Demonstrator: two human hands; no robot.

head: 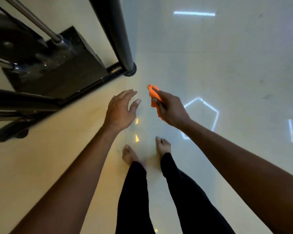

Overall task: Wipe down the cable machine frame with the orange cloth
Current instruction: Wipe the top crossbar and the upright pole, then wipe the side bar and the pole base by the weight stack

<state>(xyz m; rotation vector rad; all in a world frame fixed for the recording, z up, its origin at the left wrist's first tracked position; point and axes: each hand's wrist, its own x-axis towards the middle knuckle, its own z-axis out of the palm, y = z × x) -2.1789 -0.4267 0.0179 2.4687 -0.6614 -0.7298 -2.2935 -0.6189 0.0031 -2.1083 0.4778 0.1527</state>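
My right hand (171, 109) grips a crumpled orange cloth (154, 97), held in the air above the floor just right of centre. My left hand (121, 109) hovers beside it with fingers straight and spread, holding nothing. The black cable machine frame fills the upper left: a thick round upright post (115, 31) runs down to a foot at the floor. Behind the post lie a low base bar (85, 86), the black weight stack (57, 65) and chrome guide rods (35, 21). Both hands are below the post's foot and do not touch the frame.
A glossy tiled floor (227, 65) reflects ceiling lights on the right. My bare feet (130, 154) and black trousers stand below the hands. A black frame leg with a rubber foot (8, 134) sticks out at the left edge.
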